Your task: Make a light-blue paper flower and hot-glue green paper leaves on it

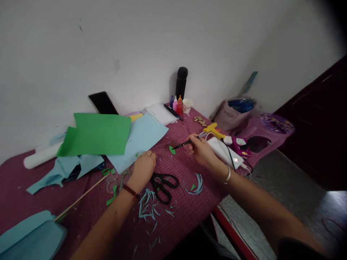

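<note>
The right hand (200,150) holds a black pen (184,144), its fingers closed around the shaft. The pen tip is at the edge of a small green piece (172,150), which lies on the table (189,209), between the two hands. If the tip really touches it, I cannot tell. The left hand (145,164) rests by the blue sheet (148,131); its fingers are bent and close together, and whether they hold something I cannot tell. Just below it lie the scissors (159,181), with only the handles clearly visible.

I judge that the step in hand is to mark or place this piece with the pen. The next move, I think, calls for a light, steady tip, and maybe for a left finger to keep the piece from sliding.
</note>
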Available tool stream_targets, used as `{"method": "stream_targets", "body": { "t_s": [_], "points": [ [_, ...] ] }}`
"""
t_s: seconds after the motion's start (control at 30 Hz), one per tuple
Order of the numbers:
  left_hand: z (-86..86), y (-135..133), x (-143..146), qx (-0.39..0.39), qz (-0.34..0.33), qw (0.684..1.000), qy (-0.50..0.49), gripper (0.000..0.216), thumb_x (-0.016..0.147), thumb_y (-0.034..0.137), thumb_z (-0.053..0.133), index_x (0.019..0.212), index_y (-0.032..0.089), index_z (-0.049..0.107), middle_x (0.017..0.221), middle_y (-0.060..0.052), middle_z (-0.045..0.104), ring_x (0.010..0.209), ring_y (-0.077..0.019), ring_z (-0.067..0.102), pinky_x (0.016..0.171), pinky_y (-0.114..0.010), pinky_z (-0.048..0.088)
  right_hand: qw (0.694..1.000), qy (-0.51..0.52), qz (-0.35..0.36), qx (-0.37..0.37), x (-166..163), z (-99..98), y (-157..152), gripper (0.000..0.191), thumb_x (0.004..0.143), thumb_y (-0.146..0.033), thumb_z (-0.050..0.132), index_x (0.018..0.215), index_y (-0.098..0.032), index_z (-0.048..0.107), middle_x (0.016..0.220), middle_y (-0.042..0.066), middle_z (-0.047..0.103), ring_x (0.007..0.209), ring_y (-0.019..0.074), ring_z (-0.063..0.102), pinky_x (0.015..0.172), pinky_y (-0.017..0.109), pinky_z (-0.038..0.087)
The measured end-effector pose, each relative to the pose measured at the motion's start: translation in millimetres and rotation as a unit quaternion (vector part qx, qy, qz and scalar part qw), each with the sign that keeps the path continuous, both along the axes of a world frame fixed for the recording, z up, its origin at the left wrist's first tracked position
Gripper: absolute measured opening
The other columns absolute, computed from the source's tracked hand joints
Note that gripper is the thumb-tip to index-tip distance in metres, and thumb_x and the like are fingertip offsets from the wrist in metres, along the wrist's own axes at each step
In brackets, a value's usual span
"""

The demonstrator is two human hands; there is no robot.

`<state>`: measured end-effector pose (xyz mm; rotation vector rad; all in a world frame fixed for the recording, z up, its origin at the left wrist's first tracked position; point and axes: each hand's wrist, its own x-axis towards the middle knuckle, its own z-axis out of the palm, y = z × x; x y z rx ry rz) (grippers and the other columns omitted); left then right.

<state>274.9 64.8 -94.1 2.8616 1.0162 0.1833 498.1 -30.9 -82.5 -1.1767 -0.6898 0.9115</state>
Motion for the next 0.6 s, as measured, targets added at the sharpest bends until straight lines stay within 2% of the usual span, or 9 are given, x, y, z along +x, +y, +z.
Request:
{"method": "stream_targets", "body": {
  "t_s": [0.1, 0.23, 0.33, 0.4, 0.5, 0.57, 0.6],
  "points": [
    [2.2, -10, -8, 0.007, 0.002, 1.0, -0.014, 0.015, 0.09, 0.012, 0.046, 0.093, 0.016, 0.06, 0.095, -0.009, 0.064, 0.093, -0.023, 0.059, 0.087, -0.037, 0.047, 1.0, 0.02, 0.008, -0.003, -2, -1.6, -2, 0.03, 0.078, -0.048, 0.066, 0.079, -0.021, 0.054, 0.053, -0.008, 0.05, 0.041, 0.0072, 0.042, 0.04, 0.019, 0.036],
    [3.0, -27, -20, 0.005, -0.002, 0.999, -0.043, 0.024, 0.09, 0.012, 0.043, 0.108, 0.017, 0.058, 0.1, -0.009, 0.065, 0.093, -0.0218, 0.063, 0.084, -0.035, 0.049, 1.0, 0.015, 0.008, -0.001, -2, -7.2, -3, 0.026, 0.071, -0.037, 0.071, 0.086, -0.02, 0.057, 0.06, -0.006, 0.059, 0.043, 0.0074, 0.047, 0.04, 0.019, 0.038],
    [1.9, -36, -28, -0.067, 0.005, 0.986, -0.151, 0.02, 0.089, 0.018, 0.045, 0.1, 0.02, 0.062, 0.094, -0.007, 0.066, 0.087, -0.0213, 0.064, 0.081, -0.036, 0.051, 1.0, -0.002, 0.006, -0.001, -2, -12.3, -1, 0.023, 0.071, -0.033, 0.07, 0.086, -0.019, 0.06, 0.061, -0.006, 0.06, 0.044, 0.008, 0.049, 0.041, 0.02, 0.04],
    [1.9, -40, -31, -0.176, 0.041, 0.949, -0.26, 0.014, 0.085, 0.026, 0.053, 0.093, 0.02, 0.062, 0.083, -0.003, 0.065, 0.078, -0.0195, 0.063, 0.074, -0.034, 0.052, 1.0, -0.016, 0.001, 0.001, -1, -12.9, -1, 0.021, 0.071, -0.031, 0.069, 0.085, -0.02, 0.06, 0.061, -0.006, 0.059, 0.044, 0.008, 0.049, 0.041, 0.02, 0.04],
    [5.4, -46, -34, -0.348, 0.112, 0.848, -0.384, 0.021, 0.075, 0.035, 0.066, 0.089, 0.02, 0.061, 0.067, 0.003, 0.058, 0.06, -0.0134, 0.058, 0.058, -0.025, 0.049, 0.999, -0.041, -0.004, 0.012, -3, -6.4, -7, 0.019, 0.07, -0.029, 0.071, 0.083, -0.02, 0.061, 0.059, -0.007, 0.058, 0.045, 0.0077, 0.048, 0.043, 0.02, 0.039],
    [9.6, -51, -35, -0.414, 0.14, 0.789, -0.431, 0.027, 0.07, 0.035, 0.071, 0.088, 0.019, 0.06, 0.064, 0.006, 0.056, 0.056, -0.0108, 0.056, 0.053, -0.022, 0.047, 0.999, -0.05, 0.006, 0.021, -9, 2.0, -17, 0.02, 0.072, -0.032, 0.071, 0.085, -0.02, 0.061, 0.058, -0.007, 0.058, 0.047, 0.0083, 0.049, 0.045, 0.02, 0.04],
    [11.9, -53, -35, -0.429, 0.146, 0.773, -0.443, 0.028, 0.068, 0.034, 0.073, 0.088, 0.019, 0.061, 0.064, 0.005, 0.057, 0.056, -0.0104, 0.056, 0.053, -0.021, 0.047, 0.998, -0.05, 0.017, 0.025, -13, 6.4, -23, 0.021, 0.075, -0.035, 0.071, 0.086, -0.02, 0.061, 0.058, -0.006, 0.059, 0.048, 0.0088, 0.05, 0.046, 0.021, 0.041]
  ]
}}
